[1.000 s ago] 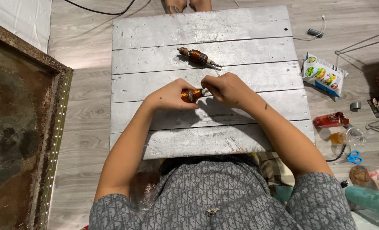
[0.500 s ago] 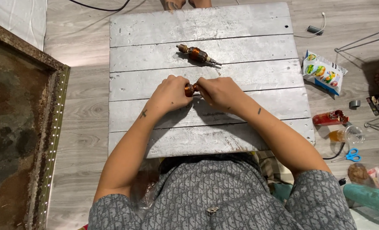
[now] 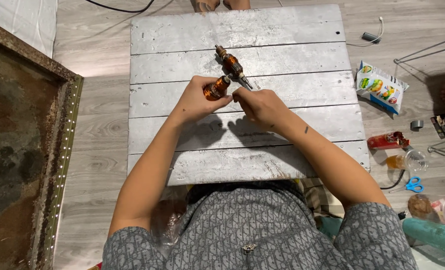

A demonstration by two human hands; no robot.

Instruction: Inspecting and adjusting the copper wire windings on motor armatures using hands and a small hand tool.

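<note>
1. Your left hand [image 3: 198, 100] grips the copper-wound armature [image 3: 215, 88] above the grey plank table [image 3: 292, 60].
2. Your right hand [image 3: 259, 104] is closed beside its shaft end; what it pinches, I cannot tell.
3. A second armature [image 3: 232, 65] lies untouched just behind, so work is left.

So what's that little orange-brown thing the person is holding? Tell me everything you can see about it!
The small orange-brown part looks like a motor rotor wound with coppery wire, with a grey metal stub at its upper right end. It is tilted, held just above the grey plank table in the fingers of the left hand. The right hand is close beside it. A second, similar rotor lies on the table just behind.
</note>
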